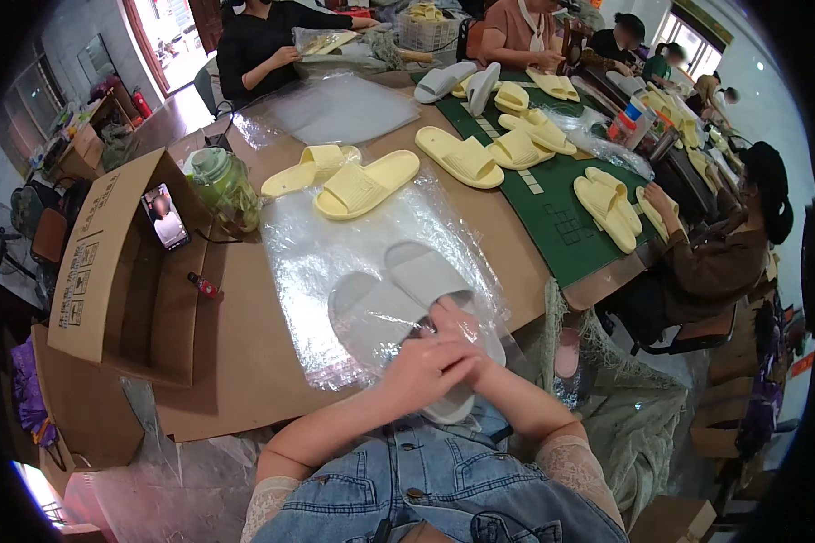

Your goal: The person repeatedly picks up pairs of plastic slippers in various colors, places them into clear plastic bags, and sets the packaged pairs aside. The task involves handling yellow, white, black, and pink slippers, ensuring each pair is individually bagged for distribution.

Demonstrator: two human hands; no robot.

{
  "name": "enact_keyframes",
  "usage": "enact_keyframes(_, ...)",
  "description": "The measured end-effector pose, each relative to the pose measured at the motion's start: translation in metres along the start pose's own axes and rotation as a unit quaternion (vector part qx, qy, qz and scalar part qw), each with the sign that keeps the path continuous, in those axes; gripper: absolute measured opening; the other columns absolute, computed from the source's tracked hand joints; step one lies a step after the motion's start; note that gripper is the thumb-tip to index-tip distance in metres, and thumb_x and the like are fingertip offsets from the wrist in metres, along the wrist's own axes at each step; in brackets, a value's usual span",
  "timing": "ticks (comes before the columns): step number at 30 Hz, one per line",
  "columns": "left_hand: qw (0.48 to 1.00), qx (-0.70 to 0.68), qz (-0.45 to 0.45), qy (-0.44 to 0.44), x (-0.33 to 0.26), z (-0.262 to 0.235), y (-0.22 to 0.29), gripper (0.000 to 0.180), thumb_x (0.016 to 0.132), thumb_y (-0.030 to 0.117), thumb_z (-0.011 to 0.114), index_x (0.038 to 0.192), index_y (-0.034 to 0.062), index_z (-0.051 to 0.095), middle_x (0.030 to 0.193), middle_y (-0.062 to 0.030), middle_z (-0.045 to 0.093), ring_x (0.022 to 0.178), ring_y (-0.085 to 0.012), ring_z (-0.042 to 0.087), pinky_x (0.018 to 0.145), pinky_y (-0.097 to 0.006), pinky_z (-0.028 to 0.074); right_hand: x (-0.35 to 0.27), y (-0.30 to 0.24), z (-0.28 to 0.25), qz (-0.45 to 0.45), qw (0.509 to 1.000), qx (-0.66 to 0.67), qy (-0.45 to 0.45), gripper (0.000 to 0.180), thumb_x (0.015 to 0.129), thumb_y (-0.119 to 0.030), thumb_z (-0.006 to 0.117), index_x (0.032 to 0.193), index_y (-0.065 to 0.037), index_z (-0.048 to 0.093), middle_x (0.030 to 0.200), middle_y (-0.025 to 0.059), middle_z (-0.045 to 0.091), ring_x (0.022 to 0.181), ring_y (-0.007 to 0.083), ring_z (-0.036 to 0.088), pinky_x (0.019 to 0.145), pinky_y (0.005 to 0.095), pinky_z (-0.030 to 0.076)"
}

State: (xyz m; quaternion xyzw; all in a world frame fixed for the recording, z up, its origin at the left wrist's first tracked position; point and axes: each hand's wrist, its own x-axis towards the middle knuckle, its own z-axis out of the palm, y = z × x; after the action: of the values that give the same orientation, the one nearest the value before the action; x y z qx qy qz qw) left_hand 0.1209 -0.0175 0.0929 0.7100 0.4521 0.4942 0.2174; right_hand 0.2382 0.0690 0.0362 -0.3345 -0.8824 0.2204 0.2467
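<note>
Partly beneath the right hand (455, 322) lie grey slippers (424, 270).

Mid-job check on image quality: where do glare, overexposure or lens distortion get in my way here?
Head view: white glare streaks the flat clear plastic bags; head view: the left grey open-toed slide slipper looks hazy through film; head view: the bright doorway at upper left is washed out; head view: the broad brown table's edges bow, and the corners fall to black.
</note>
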Motion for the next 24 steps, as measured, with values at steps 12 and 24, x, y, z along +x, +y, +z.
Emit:
enact_keyframes(12, 0.998, 0.053, -0.013, -0.035, -0.006, -0.027, 0.008, 0.017, 0.088, 0.015, 0.073, 0.104, 0.0103, 0.075, 0.083, -0.0082, 0.068, 0.07, -0.0259, 0.066, 0.062, -0.033, 0.054, 0.083, 0.011, 0.044, -0.004, 0.985, -0.141, 0.099, 0.019, 0.091, -0.019, 0.063, 0.097, -0.001, 0.061, 0.099, 0.0171, 0.057, 0.086, 0.0383, 0.064, 0.067, 0.0448, 0.054)
enact_keyframes(24, 0.938, 0.244, -0.191, 0.156, -0.019, -0.1, -0.093, 0.057, 0.075, 0.026, 0.085, 0.125, 0.0091, 0.064, 0.136, -0.0163, 0.052, 0.125, -0.0361, 0.048, 0.105, -0.046, 0.041, -0.037, -0.007, -0.052, 0.048, 0.913, 0.334, -0.227, 0.027, 0.089, -0.02, 0.074, 0.103, 0.003, 0.071, 0.093, 0.0135, 0.07, 0.082, 0.0226, 0.07, 0.069, 0.0344, 0.054)
